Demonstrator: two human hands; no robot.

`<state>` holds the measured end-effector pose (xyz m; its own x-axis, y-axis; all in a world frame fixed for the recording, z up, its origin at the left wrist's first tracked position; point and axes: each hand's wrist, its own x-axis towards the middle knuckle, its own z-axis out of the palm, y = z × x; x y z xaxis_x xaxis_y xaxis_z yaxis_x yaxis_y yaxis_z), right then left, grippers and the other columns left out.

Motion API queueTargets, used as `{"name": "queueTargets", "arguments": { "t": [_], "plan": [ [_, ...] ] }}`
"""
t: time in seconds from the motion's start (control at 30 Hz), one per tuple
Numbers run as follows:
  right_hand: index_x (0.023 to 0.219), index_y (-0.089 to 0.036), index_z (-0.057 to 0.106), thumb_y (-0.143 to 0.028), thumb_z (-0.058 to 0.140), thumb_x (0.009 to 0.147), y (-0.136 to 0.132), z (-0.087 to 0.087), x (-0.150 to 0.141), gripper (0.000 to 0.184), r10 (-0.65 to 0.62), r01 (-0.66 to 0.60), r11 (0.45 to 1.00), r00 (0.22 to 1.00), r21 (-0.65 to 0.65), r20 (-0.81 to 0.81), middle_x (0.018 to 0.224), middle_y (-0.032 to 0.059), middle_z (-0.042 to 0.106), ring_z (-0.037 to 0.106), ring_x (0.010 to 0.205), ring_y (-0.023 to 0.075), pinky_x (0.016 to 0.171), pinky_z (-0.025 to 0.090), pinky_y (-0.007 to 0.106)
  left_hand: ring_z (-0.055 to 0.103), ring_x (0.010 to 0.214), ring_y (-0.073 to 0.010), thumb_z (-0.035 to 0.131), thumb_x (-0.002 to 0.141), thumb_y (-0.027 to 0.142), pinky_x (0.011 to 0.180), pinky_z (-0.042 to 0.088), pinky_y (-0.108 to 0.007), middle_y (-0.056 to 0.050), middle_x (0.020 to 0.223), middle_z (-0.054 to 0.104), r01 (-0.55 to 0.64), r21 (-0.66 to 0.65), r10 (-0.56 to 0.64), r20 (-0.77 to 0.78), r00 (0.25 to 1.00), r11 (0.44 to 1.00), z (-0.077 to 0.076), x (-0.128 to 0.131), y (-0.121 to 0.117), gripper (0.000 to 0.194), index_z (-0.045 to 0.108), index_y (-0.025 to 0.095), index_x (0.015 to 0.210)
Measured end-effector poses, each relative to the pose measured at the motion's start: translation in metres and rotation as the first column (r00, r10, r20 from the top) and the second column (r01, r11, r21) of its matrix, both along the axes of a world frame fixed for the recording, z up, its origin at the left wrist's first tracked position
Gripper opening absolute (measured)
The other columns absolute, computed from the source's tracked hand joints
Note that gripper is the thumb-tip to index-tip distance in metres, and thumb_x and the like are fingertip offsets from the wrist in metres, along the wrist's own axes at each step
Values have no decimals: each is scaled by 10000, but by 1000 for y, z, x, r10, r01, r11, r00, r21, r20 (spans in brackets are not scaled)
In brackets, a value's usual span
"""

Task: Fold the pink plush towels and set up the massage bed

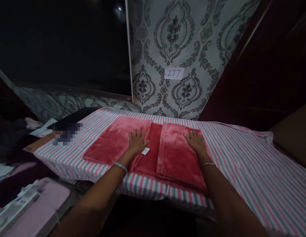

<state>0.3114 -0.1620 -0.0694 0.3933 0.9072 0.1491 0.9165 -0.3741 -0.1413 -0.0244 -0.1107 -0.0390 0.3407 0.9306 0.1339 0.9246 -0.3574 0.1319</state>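
A plush red blanket (177, 154) lies on the striped cloth, its left and right sides folded inward with a narrow strip of the lower layer between them. My left hand (138, 141) rests flat on the left folded panel near its inner edge, fingers spread. Just below that hand a small white tag (145, 151) shows on the blanket. On the upper right part of the right panel lies my right hand (196, 141), also flat with fingers apart. Neither hand grips anything.
A pink, grey and white striped cloth (244, 164) covers the table. Behind stand a dark TV screen (64, 46) and a patterned wall with a paper marked 277 (174, 73). At lower left are a pink case (41, 207) and a white object (17, 204).
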Motion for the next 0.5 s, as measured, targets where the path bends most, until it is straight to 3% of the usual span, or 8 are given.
{"name": "queueTargets", "arguments": {
  "t": [0.13,0.3,0.5],
  "plan": [
    [1563,-184,337,-482,270,1030,-2,8,-2,614,-6,5,1000,999,-18,-47,1631,141,283,258,1497,316,1190,221,547,179,1505,-427,409,957,550,1164,122,-678,-156,1633,292,2,94,0,-21,1000,996,-20,3,-7,652,396,241,1532],
    [1560,-177,339,-428,214,1039,-8,25,-24,592,-31,30,1000,998,-2,-63,1606,154,333,269,1492,327,1159,281,565,210,1492,-429,416,951,540,1159,144,-671,-158,1620,320,15,118,-14,-2,1000,993,-16,1,-6,647,412,240,1525],
    [1580,-260,290,-481,266,1033,-37,26,-104,591,236,-236,972,971,3,-39,1662,90,212,192,1520,315,1182,227,587,212,1491,-426,415,946,515,1162,136,-661,-161,1620,319,15,129,-15,1,1000,992,-14,1,-8,642,419,232,1522]
  ]
}}
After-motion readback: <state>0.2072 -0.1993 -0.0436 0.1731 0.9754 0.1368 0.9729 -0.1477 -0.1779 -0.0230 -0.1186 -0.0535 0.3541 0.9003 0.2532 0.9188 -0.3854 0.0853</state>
